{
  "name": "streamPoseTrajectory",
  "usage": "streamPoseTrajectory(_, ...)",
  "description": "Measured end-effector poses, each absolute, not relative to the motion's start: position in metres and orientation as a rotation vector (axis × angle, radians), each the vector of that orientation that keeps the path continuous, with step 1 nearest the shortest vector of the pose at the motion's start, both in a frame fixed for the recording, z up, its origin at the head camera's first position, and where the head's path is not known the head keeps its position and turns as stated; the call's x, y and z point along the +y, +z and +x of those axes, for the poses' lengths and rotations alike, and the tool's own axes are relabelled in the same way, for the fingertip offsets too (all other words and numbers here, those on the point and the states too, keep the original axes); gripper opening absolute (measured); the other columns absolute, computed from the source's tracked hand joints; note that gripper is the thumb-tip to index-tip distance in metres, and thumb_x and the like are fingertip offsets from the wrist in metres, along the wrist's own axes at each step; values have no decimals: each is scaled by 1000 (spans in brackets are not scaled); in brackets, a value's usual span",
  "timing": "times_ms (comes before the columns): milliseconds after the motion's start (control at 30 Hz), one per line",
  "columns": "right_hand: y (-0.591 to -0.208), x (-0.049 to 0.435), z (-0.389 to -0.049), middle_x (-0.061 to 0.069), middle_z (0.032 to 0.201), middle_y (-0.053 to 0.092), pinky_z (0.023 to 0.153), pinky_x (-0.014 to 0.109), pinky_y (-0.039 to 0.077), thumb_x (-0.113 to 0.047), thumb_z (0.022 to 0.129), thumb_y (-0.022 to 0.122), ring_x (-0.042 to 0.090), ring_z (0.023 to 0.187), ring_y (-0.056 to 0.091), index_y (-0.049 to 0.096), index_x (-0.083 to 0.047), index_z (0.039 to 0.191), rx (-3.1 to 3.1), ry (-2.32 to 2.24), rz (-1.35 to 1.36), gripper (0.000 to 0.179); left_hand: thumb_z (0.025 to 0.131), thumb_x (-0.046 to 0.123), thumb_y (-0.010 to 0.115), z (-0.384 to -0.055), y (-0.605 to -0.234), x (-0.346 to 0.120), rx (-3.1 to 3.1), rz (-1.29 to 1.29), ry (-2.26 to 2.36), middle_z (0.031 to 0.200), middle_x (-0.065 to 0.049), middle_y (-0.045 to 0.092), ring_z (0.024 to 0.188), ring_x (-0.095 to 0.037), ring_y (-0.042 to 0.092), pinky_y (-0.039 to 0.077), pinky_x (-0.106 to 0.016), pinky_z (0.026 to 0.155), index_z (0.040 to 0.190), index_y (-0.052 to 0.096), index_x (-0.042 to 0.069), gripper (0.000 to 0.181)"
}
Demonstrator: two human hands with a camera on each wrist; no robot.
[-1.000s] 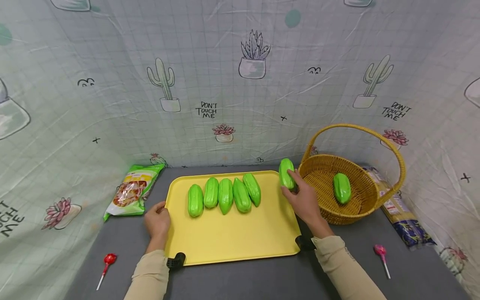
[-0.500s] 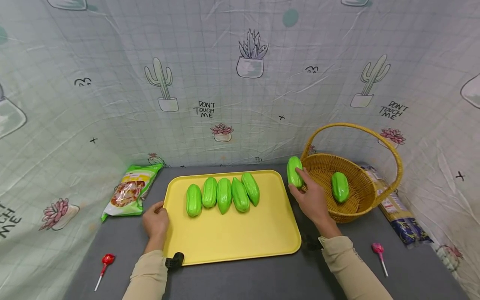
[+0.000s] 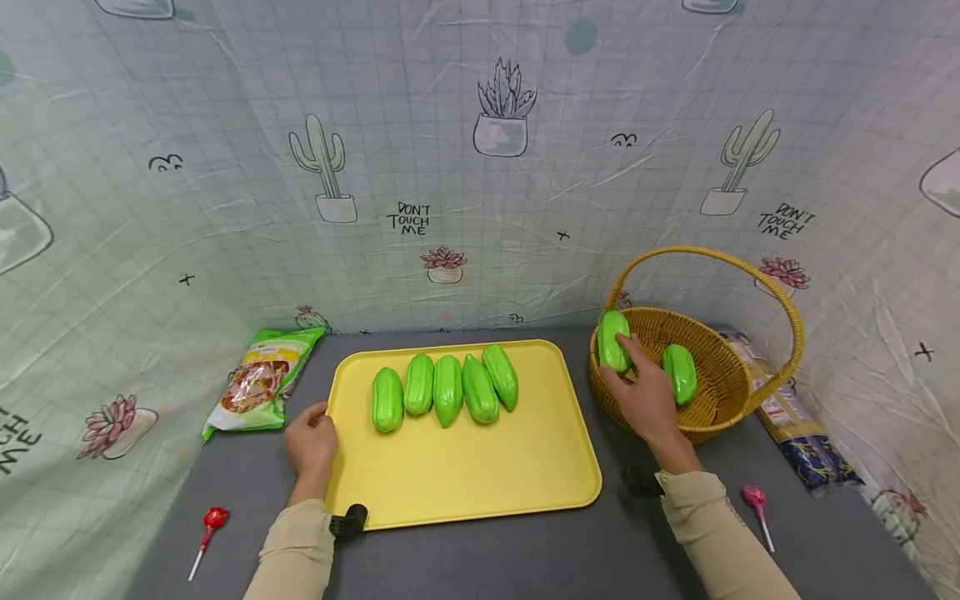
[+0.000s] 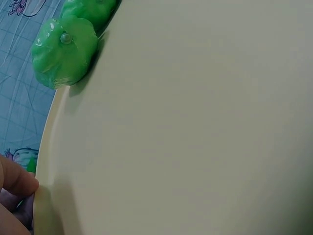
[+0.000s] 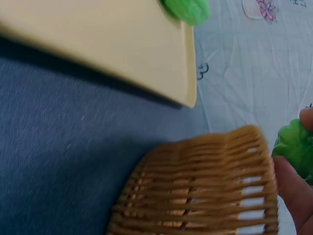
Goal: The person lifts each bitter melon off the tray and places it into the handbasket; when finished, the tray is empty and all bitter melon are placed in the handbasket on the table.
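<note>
My right hand (image 3: 647,396) pinches a green ribbed gourd (image 3: 614,342) between thumb and fingers. The gourd is over the left rim of a wicker basket (image 3: 722,421) with a tall arched handle. Inside the basket lies another green gourd (image 3: 678,375). In the right wrist view, thumb and finger press on either side of the held gourd (image 5: 293,149). At the left edge of a yellow tray (image 3: 465,479), my left hand (image 3: 311,442) grips the rim with curled fingers. A row of several matching gourds (image 3: 448,392) lies along the tray's back half.
A green snack bag (image 3: 262,383) lies behind and left of my left hand. A red lollipop (image 3: 212,525) is at front left, a pink one (image 3: 756,500) at front right. A long blue-ended packet (image 3: 806,433) lies partly behind the basket. A patterned cloth rises behind everything.
My right hand has carried its gourd rightward, from over the tray's back right corner to the basket's left rim. My left hand stays at the tray's edge.
</note>
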State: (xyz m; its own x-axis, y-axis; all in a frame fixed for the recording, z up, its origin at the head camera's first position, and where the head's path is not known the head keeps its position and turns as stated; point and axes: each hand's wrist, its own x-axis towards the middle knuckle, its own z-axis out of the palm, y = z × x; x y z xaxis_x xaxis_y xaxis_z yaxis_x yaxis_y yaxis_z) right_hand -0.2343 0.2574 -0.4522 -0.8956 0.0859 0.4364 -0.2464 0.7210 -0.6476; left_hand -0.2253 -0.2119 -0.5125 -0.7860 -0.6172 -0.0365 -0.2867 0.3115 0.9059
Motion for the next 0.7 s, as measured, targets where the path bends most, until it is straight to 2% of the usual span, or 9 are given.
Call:
streamPoseTrajectory(100,-456,264,-235,31,156,40,60,19,49,-19,97,70,12,58,69,48,-4,152,-2509,1027,83,61,98,1,43,-226,-514,-212,-2266,808,-1457,128,-33,62,117,-46,58,46,-57,99,131,64,-7,40)
streamPoseTrajectory(200,-459,270,-236,31,156,39,52,20,44,-20,97,70,-2,42,50,48,-4,152,-2521,1023,67,61,98,2,43,-226,-515,-213,-2267,807,-1446,128,-32,63,117,-46,58,46,-57,99,130,65,-7,40)
streamPoseTrajectory(300,-462,275,-237,33,156,39,44,24,38,-20,96,70,2,33,33,48,-4,152,-2525,1011,73,62,98,2,43,-226,-517,-215,-2268,810,-1444,129,-31,63,119,-45,58,46,-57,100,131,65,-6,40)
streamPoseTrajectory(400,-464,280,-238,34,156,38,41,26,33,-20,96,70,5,31,25,47,-4,153,-2544,993,77,63,99,3,42,-227,-518,-215,-2273,808,-1451,131,-30,62,120,-45,57,46,-57,101,132,64,-6,41)
streamPoseTrajectory(567,-463,287,-241,36,156,36,42,27,33,-20,97,69,7,34,26,44,-3,153,-2598,967,83,63,99,4,41,-225,-516,-215,-2285,803,-1458,131,-31,61,120,-45,57,45,-57,101,133,63,-6,41)
streamPoseTrajectory(667,-462,293,-244,36,156,36,49,31,39,-20,99,67,13,39,37,41,-2,155,-2666,947,67,64,99,4,42,-225,-515,-214,-2285,812,-1454,130,-30,62,119,-44,57,46,-56,101,132,64,-5,41)
streamPoseTrajectory(700,-461,295,-246,37,153,40,52,34,41,-20,99,67,16,41,40,40,-1,155,-2689,945,59,65,99,4,42,-225,-515,-213,-2285,815,-1451,129,-30,62,118,-44,58,46,-56,100,132,64,-5,41)
